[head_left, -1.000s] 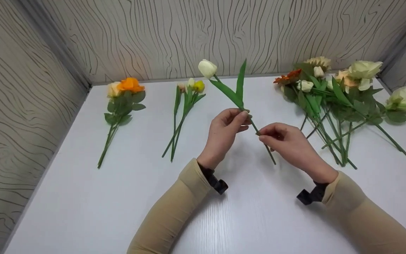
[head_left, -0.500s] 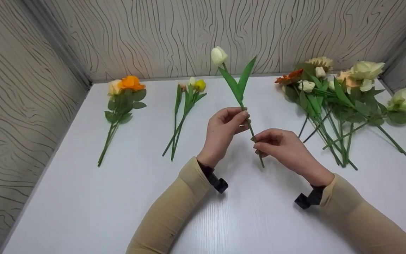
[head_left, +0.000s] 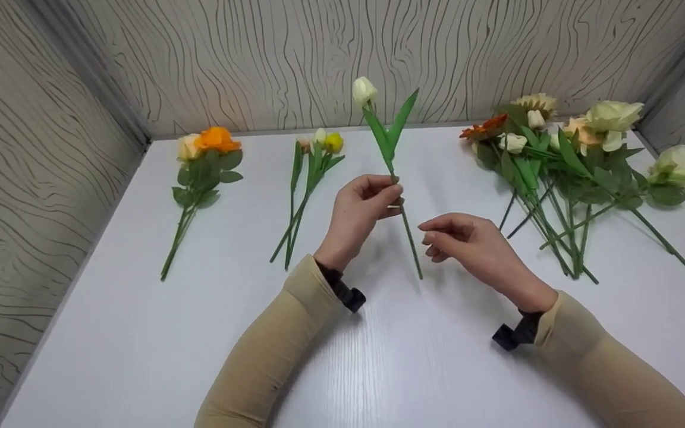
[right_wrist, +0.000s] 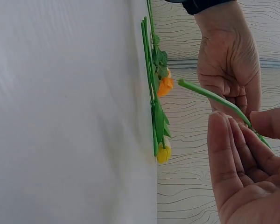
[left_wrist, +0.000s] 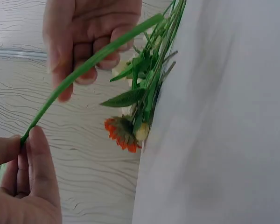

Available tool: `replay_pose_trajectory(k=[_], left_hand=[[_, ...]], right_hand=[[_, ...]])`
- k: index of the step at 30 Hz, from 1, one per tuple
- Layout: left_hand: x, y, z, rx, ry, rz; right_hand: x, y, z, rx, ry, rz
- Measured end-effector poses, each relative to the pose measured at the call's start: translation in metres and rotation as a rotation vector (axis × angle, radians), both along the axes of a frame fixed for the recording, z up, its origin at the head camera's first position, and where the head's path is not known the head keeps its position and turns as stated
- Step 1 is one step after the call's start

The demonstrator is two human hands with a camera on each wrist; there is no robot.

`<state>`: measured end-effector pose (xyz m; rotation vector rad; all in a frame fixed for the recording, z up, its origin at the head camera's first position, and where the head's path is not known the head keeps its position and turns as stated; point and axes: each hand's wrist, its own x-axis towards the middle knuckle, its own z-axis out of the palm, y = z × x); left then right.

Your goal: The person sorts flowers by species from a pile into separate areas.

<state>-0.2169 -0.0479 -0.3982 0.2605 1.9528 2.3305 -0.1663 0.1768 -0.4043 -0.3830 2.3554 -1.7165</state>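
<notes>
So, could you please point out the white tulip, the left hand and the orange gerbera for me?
white tulip (head_left: 364,90), head view, on its closed white bud.
left hand (head_left: 359,208), head view, on the back of the hand.
orange gerbera (head_left: 485,128), head view, on its orange petals.

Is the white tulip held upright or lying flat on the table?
Upright, leaning slightly. The left hand pinches the white tulip mid-stem, bloom up, stem end off the table. The right hand is apart from it.

Flower: we see one white tulip (head_left: 364,90) with a closed bud on a thin green stem and two long green leaves.
Pose: nearly upright, bud on top, stem end low.
Place: lifted above the white table (head_left: 140,333), in the middle.
</notes>
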Motion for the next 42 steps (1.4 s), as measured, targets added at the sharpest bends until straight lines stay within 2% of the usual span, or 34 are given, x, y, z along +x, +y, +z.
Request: replay_pose_trajectory(k=[3, 6, 8, 12, 16, 20, 26, 34, 42], left_hand=[[-0.013, -0.03, 0.009, -0.077, -0.01, 0.019], [-0.028, -0.065, 0.016, -0.178, -0.047, 0.086], [-0.037, -0.088, 0.017, -0.261, -0.099, 0.143], [-0.052, -0.122, 0.011, -0.393, -0.218, 0.202], [-0.06, -0.142, 0.001, -0.465, -0.286, 0.223], [-0.065, -0.152, -0.008, -0.55, -0.317, 0.24], [-0.068, -0.159, -0.016, -0.626, -0.353, 0.266], [-0.069, -0.16, -0.021, -0.858, -0.305, 0.244], [-0.07, -0.152, -0.016, -0.845, -0.377, 0.186]], right_hand=[[-0.001, 0.001, 0.001, -0.036, 0.017, -0.012], [-0.002, 0.001, 0.001, -0.064, 0.027, -0.013], [-0.003, 0.001, 0.001, -0.071, 0.031, -0.011], [-0.003, 0.002, -0.001, -0.061, 0.034, -0.009], [-0.004, 0.002, -0.002, -0.06, 0.028, -0.001], [-0.004, 0.002, -0.002, -0.076, 0.027, 0.003], [-0.003, 0.001, -0.002, -0.079, 0.031, 0.007], [-0.003, 0.001, -0.002, -0.065, 0.038, 0.013], [-0.003, 0.0, -0.005, -0.072, 0.035, 0.022]])
